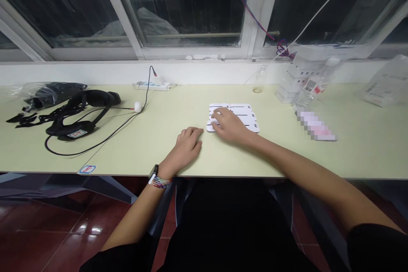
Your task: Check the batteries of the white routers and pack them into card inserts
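Several white cards [242, 109] with rounded corners lie close together on the table. Black lines and small black marks like the letter W are printed on them. My right hand [231, 126] reaches over the cards from the right, its fingers bent and apart over their left part. The white surface shows between thumb and fingers; whether a card edge is under the fingertips is hidden. Left of the cards, my left hand [186, 148] rests on the tabletop with its fingers loosely stretched out, holding nothing. A watch and a beaded bracelet [161, 182] are on that wrist.
A black headset [76, 129] with a cable lies at the left beside a plastic-wrapped black bundle [54, 95]. A power strip [154, 86] sits near the wall. White boxes [291, 80], plastic bottles [314, 85] and a blurred-out flat item [315, 125] stand or lie at the right.
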Available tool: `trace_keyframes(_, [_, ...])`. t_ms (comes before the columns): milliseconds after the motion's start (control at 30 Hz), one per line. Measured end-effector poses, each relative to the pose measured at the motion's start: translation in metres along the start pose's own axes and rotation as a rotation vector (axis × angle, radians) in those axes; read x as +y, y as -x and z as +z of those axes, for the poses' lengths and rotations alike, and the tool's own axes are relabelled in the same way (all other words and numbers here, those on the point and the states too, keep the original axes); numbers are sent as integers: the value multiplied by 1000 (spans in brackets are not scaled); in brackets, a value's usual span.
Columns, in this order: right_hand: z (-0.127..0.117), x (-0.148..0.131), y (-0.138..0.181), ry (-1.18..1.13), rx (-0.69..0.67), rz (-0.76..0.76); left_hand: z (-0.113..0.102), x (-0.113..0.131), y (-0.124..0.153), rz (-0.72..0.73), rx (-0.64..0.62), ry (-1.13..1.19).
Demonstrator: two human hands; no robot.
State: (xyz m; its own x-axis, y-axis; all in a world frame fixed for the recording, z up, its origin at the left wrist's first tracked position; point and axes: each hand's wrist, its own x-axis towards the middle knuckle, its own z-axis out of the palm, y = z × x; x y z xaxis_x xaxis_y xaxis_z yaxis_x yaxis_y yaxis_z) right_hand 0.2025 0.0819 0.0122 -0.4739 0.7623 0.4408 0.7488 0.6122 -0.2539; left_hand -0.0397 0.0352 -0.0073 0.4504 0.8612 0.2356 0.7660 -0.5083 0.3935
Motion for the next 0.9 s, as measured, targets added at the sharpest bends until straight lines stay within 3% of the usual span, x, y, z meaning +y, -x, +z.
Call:
trace_keyframes(200, [-17,-13,59,-51,-110,-257,-1,0,-1,-24,-6,-3])
trace_keyframes(333, [-19,-7,62,-99,-100,-185,-7,6,1,-3,-11,47])
trace_keyframes(533, [-20,-10,54,-249,-156,-93,-19,22,4,215,-11,195])
trace_keyframes(633, [-22,-10,51,-383,-126,-19,-21,23,3,137,10,253])
trace_keyframes(767, [-26,3,50,-414,-34,-110,-17,16,0,25,26,256])
trace_keyframes(900, [-32,12,55,-382,-134,-179,-9,7,-1,-11,46,194])
